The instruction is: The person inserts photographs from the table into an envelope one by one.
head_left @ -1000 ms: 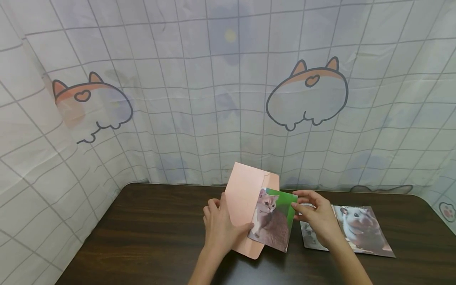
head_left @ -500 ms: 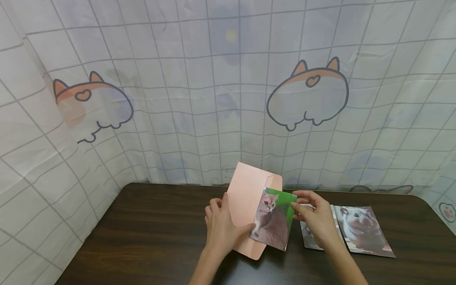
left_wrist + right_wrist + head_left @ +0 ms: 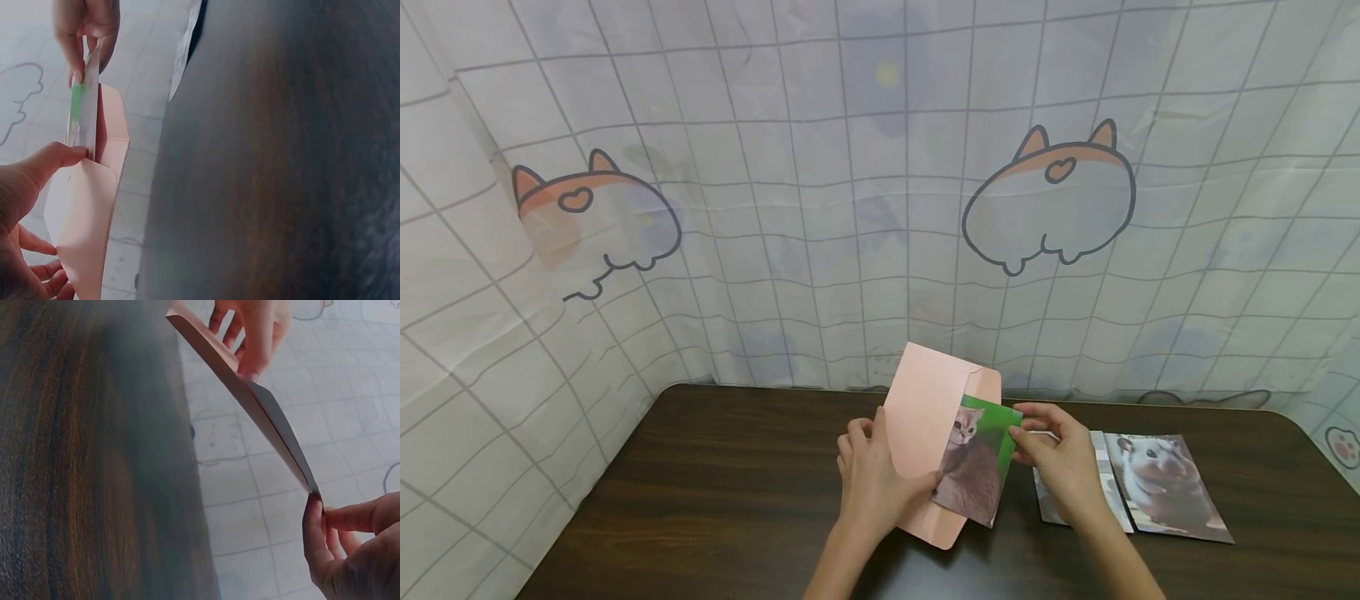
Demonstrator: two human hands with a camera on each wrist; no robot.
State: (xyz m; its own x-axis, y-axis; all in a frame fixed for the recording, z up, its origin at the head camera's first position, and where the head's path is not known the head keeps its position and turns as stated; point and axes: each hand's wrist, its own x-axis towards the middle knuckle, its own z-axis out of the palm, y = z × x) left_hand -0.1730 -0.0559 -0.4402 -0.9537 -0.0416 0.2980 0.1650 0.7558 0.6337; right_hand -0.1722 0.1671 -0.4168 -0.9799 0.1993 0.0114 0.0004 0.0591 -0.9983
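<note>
A pink envelope is held up by the left hand, its thumb on the front near the opening. The cat photo, with a green background, lies partly inside the envelope's open right side. The right hand pinches the photo's upper right edge between thumb and fingers. In the left wrist view the photo slants into the envelope past the thumb. Seen from the right wrist, the photo's pale back runs along the envelope's flap.
A hamster photo lies on the dark wooden table at the right. Next to it, another photo is partly covered by the right hand. A white grid-patterned curtain with animal drawings hangs behind the table.
The cat photo has slid a little farther into the envelope, covering more of the cat's left side. The envelope and left hand have shifted slightly right, while the right hand has moved slightly left.
</note>
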